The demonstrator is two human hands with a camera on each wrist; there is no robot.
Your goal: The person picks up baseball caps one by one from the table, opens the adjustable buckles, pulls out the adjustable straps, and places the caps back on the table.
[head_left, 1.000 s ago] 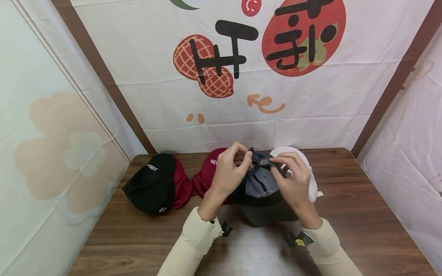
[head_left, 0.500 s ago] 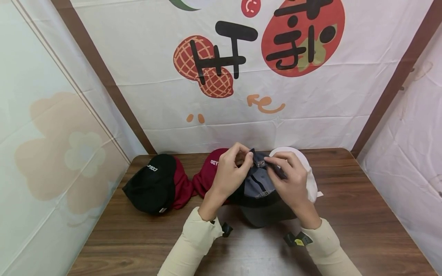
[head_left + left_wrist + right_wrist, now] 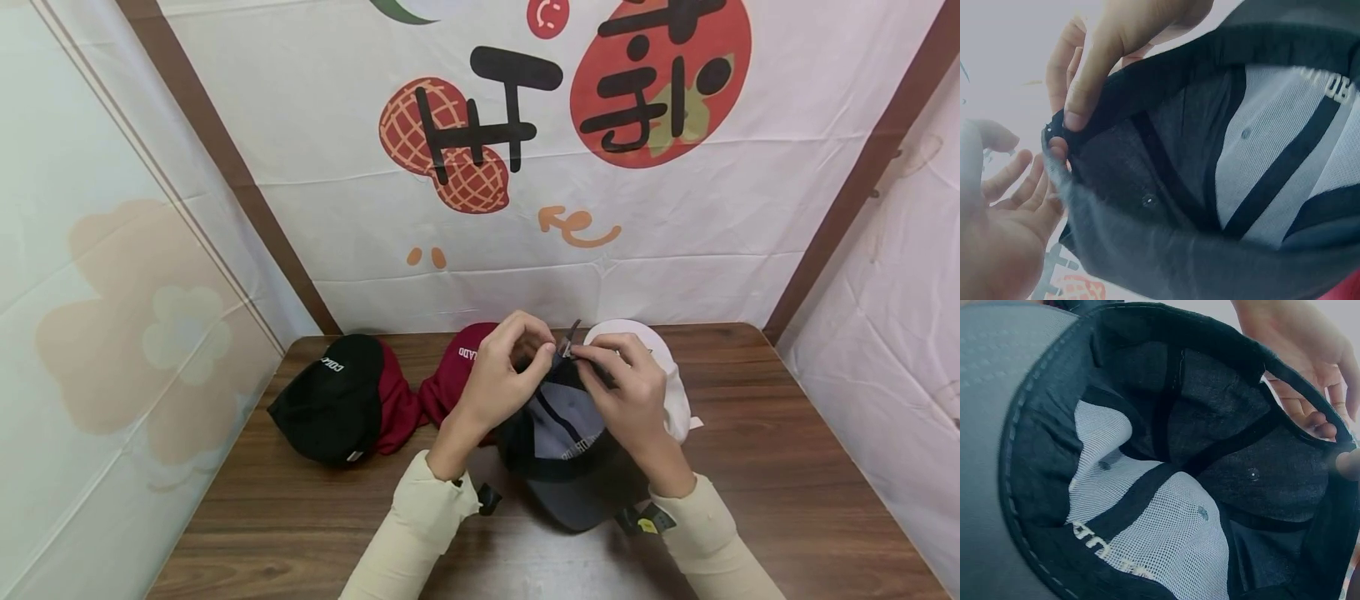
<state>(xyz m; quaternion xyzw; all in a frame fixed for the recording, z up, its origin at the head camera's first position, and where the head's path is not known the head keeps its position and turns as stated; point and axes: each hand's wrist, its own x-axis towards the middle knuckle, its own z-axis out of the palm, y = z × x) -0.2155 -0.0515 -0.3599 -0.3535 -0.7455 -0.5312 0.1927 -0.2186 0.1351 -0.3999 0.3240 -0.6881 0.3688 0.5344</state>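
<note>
A dark grey baseball cap (image 3: 573, 417) hangs upside down between the hands in the head view, its brim towards the person and its lining showing. The right hand (image 3: 626, 387) pinches the cap's back strap (image 3: 567, 342) between thumb and fingers. In the left wrist view, that thumb presses on the strap end from above. Beside the strap is the left hand (image 3: 510, 358), fingers loosely bent; in the left wrist view the left hand (image 3: 1010, 219) shows its palm, with thumb and fingers apart. The cap's inner panels (image 3: 1166, 537) fill the right wrist view.
A black cap (image 3: 330, 400) with dark red fabric lies at the left of the wooden table (image 3: 300, 533). Behind the left hand sits a dark red cap (image 3: 457, 358); a white cap (image 3: 667, 367) is behind the right hand. A printed white cloth (image 3: 450, 283) hangs at the back.
The grey cap's brim has dropped lower and towards the person. The strap end has tilted away from the left fingers, which pinched it earlier. The right hand has moved slightly left.
</note>
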